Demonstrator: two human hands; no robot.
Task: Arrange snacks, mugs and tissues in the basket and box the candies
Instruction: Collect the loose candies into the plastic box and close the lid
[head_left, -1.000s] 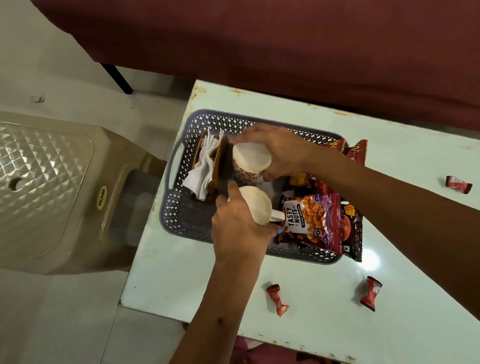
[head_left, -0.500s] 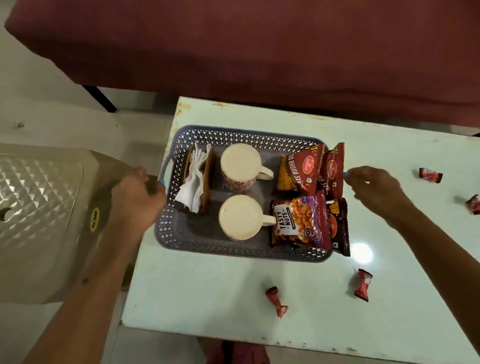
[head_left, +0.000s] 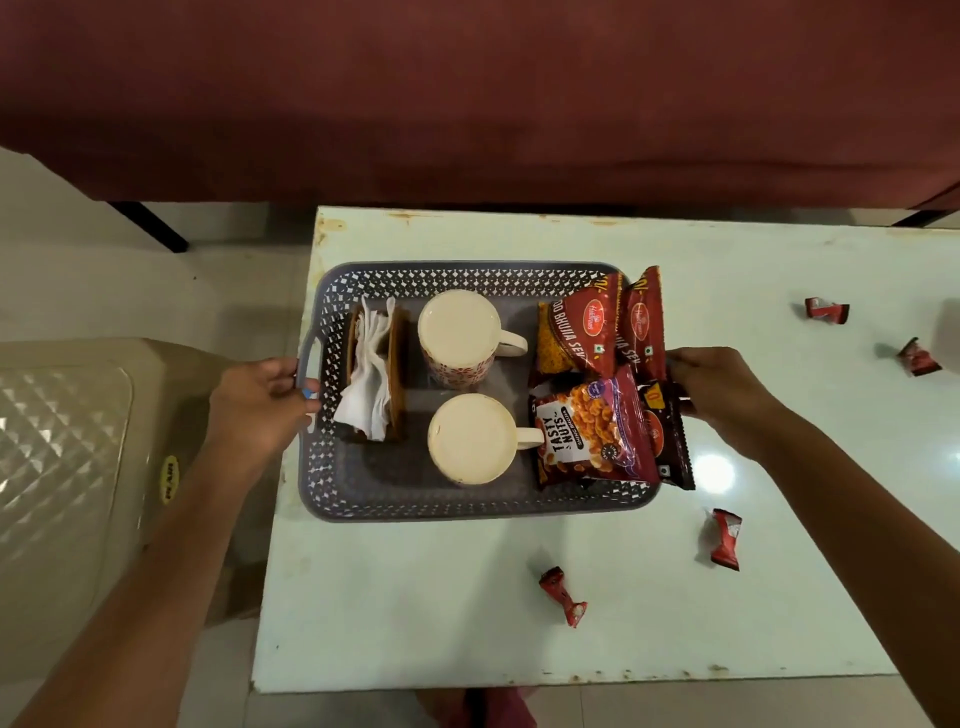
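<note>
The grey lattice basket (head_left: 467, 504) sits on the left part of a pale, chipped table (head_left: 415, 613), its left end reaching the table's left edge. The left hand (head_left: 260, 400) is closed around the basket's left handle, fingers curled over the rim. The right hand (head_left: 719, 389) is at the basket's right end, its fingers bent against the snack packets there; whether it grips the basket's rim or only the packets cannot be told, since the packets hide that edge. Inside the basket, at the left, a brown tissue holder (head_left: 397, 374) stands with white tissues (head_left: 366, 384) spilling from it. In the middle stand two cream mugs: the far mug (head_left: 457, 332), with a red pattern on its wall, and the near mug (head_left: 472, 439), both with handles pointing right. On the right lie the snacks: a Tasty Nuts packet (head_left: 589, 431) nearest the camera, a red Bhujia Sev packet (head_left: 579, 332) behind it, a second red packet (head_left: 644, 322) leaning over the right rim, and a dark packet (head_left: 670, 441) partly under the nuts. Four red-wrapped candies lie loose on the table: one candy (head_left: 563, 597) in front of the basket, another (head_left: 724, 538) to its right, and two far ones (head_left: 826, 310) (head_left: 917, 357) well apart at the right. A beige plastic stool (head_left: 67, 457) stands left of the table.
</note>
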